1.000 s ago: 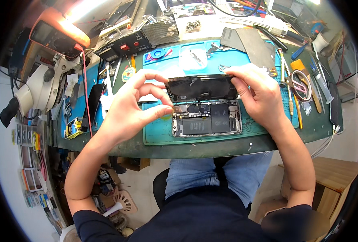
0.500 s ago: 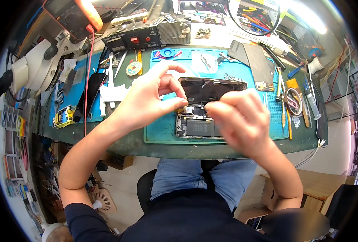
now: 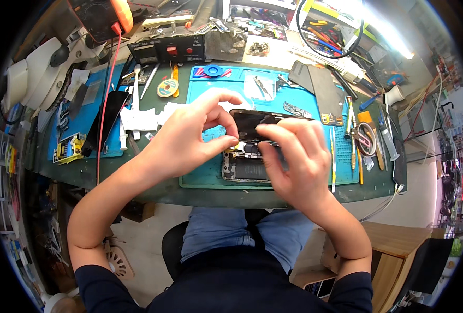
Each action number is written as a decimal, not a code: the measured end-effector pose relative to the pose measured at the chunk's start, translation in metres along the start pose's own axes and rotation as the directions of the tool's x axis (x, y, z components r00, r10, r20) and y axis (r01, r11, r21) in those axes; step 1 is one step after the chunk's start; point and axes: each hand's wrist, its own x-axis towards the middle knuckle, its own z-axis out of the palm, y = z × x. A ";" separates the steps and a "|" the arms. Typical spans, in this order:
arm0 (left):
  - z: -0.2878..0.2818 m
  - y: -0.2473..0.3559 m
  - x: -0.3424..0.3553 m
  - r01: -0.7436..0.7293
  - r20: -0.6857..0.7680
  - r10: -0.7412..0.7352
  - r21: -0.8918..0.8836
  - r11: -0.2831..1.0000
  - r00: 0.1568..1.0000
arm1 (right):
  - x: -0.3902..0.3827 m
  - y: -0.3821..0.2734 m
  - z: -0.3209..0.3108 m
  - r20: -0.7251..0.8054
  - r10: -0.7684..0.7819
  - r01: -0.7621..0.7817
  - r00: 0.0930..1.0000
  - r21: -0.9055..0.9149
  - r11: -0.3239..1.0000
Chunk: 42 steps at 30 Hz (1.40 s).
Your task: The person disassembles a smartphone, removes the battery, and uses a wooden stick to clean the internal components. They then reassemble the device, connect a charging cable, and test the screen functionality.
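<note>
An opened smartphone lies on the blue work mat (image 3: 205, 180). Its body (image 3: 239, 171) is flat, with battery and circuit board bared. Behind it the dark screen panel (image 3: 248, 123) stands tilted up along the body's far side. My left hand (image 3: 190, 128) pinches the panel's lower left corner between thumb and a curled finger, the index finger arched above. Over the phone's right half hovers my right hand (image 3: 299, 159), index finger before the panel and thumb above the board, with a gap between them. Nothing shows in that gap. This hand hides the phone's right end.
Left of the mat lie a solder spool (image 3: 167, 87), white wipes (image 3: 139, 120) and a red cable (image 3: 104, 130). Screwdrivers, a tape roll (image 3: 365, 136) and a syringe (image 3: 389, 143) lie at the right. A black power unit (image 3: 169, 49) stands behind. Loose parts rest on the mat's far side.
My right hand's fingers, bunched and blurred before, have spread apart over the phone. My left hand keeps its hold at the panel's corner. The whole view has shifted slightly.
</note>
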 end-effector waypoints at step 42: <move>-0.035 -0.033 -0.024 -0.073 -0.370 -0.019 -0.234 0.969 0.929 | -0.013 0.038 -0.044 0.567 -0.047 -0.032 0.822 0.129 0.991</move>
